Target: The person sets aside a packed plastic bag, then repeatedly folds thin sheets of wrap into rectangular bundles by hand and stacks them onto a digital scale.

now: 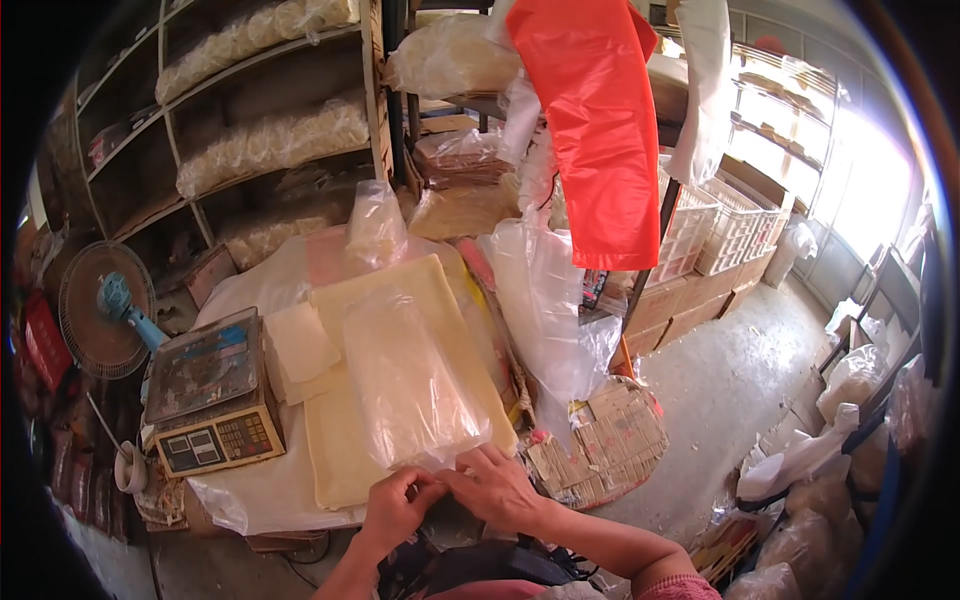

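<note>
A transparent plastic bag (408,370) lies flat on a stack of pale yellow sheets (335,445), its near end toward me. My left hand (398,505) is closed in a pinch at that near end. Right beside it, my right hand (492,490) has its fingers bent and pressed together on the bag's edge. The two hands nearly touch, and their fingertips partly hide the plastic between them. A smaller cream sheet (301,352) overlaps the left side of the stack.
Left of the sheets stands a weighing scale (215,395), with a fan (107,310) behind it. Red plastic (605,130) hangs at the upper middle. Shelves (270,75) hold bagged goods. Flattened cardboard (600,445) lies to the right; white crates (740,225) stand farther back.
</note>
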A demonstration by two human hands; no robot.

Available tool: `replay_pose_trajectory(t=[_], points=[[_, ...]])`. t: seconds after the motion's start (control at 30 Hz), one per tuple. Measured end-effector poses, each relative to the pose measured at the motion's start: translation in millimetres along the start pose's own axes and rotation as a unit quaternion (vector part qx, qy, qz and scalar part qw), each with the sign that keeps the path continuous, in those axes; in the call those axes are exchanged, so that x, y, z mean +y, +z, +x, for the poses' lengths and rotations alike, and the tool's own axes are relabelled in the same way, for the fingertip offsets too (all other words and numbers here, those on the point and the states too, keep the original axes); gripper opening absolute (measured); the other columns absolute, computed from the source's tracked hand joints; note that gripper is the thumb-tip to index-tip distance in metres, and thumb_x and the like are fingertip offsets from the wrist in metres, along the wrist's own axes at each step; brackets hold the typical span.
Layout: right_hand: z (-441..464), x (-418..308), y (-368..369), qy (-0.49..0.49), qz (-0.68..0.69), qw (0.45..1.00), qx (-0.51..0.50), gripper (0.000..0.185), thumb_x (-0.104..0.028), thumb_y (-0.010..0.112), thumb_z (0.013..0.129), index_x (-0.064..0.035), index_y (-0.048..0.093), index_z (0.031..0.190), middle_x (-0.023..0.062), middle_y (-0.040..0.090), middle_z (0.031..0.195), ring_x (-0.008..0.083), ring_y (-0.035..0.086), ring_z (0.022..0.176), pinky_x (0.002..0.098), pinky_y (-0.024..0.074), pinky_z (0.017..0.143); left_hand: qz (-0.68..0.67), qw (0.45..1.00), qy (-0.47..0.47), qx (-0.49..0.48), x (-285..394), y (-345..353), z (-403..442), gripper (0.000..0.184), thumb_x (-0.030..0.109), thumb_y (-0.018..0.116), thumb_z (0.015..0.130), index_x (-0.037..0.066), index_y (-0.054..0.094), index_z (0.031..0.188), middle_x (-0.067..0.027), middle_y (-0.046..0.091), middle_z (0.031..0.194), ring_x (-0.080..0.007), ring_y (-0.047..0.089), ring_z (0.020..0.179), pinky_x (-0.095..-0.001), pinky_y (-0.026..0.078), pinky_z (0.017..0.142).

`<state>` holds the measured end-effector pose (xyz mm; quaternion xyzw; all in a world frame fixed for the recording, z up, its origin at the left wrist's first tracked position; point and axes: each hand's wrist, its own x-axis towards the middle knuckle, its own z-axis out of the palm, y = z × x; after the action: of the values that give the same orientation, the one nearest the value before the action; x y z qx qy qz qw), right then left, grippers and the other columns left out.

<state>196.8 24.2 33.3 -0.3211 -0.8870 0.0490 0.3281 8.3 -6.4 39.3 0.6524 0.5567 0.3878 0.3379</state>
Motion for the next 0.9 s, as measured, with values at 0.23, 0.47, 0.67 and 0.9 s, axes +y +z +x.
replay_pose_trajectory(t=[0.23, 0.47, 0.67, 0.9], points=[[-5.6, 2.0, -1.7, 0.105, 0.207, 0.97, -0.072, 0.021, -0.016, 0.065, 0.082, -0.0076, 0.059, 0.1, 0.008, 0.062, 0.072, 0.0267, 0.062, 0.065, 0.036, 0.0483, 0.06, 0.0, 0.996, 0.09, 0.022, -4.9, 1.9, -2.1, 0.013, 0.011, 0.069, 0.082, 0.002, 0.068, 0.092, -0.0019, 0.058, 0.072, -0.0071, 0.05, 0.056, -0.0231, 0.039, 0.051], [-10.8, 4.4, 10.4, 0.119, 0.222, 0.964, -0.086, 0.024, -0.011, 0.055, 0.089, -0.0048, 0.049, 0.112, 0.0079, 0.065, 0.071, 0.0229, 0.066, 0.066, 0.0328, 0.05, 0.06, 0.011, 0.993, 0.112, 0.028, -3.9, 2.3, -2.8, 0.013, 0.001, 0.064, 0.082, 0.002, 0.068, 0.094, -0.0085, 0.063, 0.081, -0.0186, 0.06, 0.069, -0.0277, 0.048, 0.062], [-12.2, 7.5, -17.0, 0.187, 0.33, 0.923, -0.066, 0.03, -0.011, 0.055, 0.089, -0.0036, 0.051, 0.117, 0.0086, 0.062, 0.066, 0.0206, 0.064, 0.057, 0.0304, 0.049, 0.053, -0.038, 0.995, 0.057, 0.068, -4.9, -22.0, -13.3, 0.011, 0.006, 0.067, 0.082, 0.001, 0.064, 0.091, -0.0066, 0.064, 0.08, -0.0136, 0.061, 0.071, -0.0244, 0.048, 0.064], [-7.9, 36.8, -32.1, 0.304, 0.372, 0.876, 0.038, 0.024, -0.014, 0.052, 0.094, -0.0008, 0.054, 0.113, 0.0085, 0.066, 0.081, 0.0146, 0.067, 0.064, 0.0247, 0.0499, 0.059, -0.198, 0.97, -0.014, 0.141, -30.9, -46.5, -2.3, 0.046, 0.023, 0.069, 0.083, 0.0, 0.051, 0.117, -0.0057, 0.06, 0.097, -0.0107, 0.056, 0.079, -0.0228, 0.046, 0.069]])
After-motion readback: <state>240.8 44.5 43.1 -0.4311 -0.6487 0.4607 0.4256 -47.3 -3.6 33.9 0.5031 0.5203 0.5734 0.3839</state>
